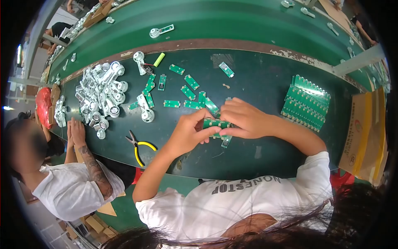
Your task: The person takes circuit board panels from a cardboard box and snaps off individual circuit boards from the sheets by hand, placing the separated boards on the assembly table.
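Between my two hands is a green circuit board panel, low over the dark green table. My left hand pinches its left end with the thumb in front. On its right end, my right hand has its fingers and thumb closed; the fingers hide part of the panel. A small green board shows just below my right thumb. Several separate boards, among them one board, lie scattered beyond my hands. To the right rests a stack of unsplit board panels.
Yellow-handled pliers lie left of my left arm. A heap of white plastic housings covers the table's left part, near a co-worker's hands. A green battery cell is wired to a housing. Behind runs a green conveyor belt; a cardboard box stands right.
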Action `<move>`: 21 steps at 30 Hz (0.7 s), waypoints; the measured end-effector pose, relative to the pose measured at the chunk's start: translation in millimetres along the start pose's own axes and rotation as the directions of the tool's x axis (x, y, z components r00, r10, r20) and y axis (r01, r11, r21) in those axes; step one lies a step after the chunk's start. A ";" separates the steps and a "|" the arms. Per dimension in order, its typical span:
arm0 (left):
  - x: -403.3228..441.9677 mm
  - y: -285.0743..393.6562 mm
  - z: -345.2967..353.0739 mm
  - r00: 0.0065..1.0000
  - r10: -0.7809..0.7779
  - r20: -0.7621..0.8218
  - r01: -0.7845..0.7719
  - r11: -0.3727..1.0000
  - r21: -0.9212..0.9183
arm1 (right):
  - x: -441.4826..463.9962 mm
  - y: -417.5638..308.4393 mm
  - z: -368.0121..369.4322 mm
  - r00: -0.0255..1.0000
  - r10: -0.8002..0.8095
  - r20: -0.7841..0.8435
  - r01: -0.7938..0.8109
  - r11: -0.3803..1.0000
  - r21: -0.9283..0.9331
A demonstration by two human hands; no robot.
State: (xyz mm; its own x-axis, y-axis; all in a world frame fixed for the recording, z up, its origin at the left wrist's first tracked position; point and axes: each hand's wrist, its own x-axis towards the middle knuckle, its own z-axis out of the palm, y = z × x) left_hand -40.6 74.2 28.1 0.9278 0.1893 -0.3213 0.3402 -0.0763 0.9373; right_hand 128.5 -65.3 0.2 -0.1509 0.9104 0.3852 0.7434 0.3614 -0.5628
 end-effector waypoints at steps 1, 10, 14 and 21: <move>-0.7 -3.7 -0.8 1.000 -0.002 0.001 0.002 1.000 0.000 | -2.3 1.0 4.2 0.999 0.026 0.019 -0.029 0.982 0.188; -1.7 -25.5 9.4 0.983 0.184 0.001 -0.169 0.906 -0.389 | -3.4 -10.3 -12.3 0.954 0.221 0.200 -0.291 0.842 0.455; -2.5 -19.0 15.7 0.988 0.141 0.069 -0.085 0.849 -0.521 | -3.5 -11.5 -13.0 0.939 0.183 0.290 -0.331 0.705 0.627; -3.5 -22.8 14.9 0.989 0.075 -0.125 -0.101 0.971 -0.215 | 5.8 -9.3 -19.3 0.971 0.178 0.157 -0.221 0.920 0.324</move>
State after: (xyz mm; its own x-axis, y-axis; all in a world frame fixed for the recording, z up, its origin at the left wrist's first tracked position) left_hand -49.3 60.6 5.8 0.9244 0.3040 -0.2303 0.2036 0.1171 0.9720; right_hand 133.2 -67.3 21.9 -0.1166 0.9804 0.1587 0.5063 0.1962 -0.8398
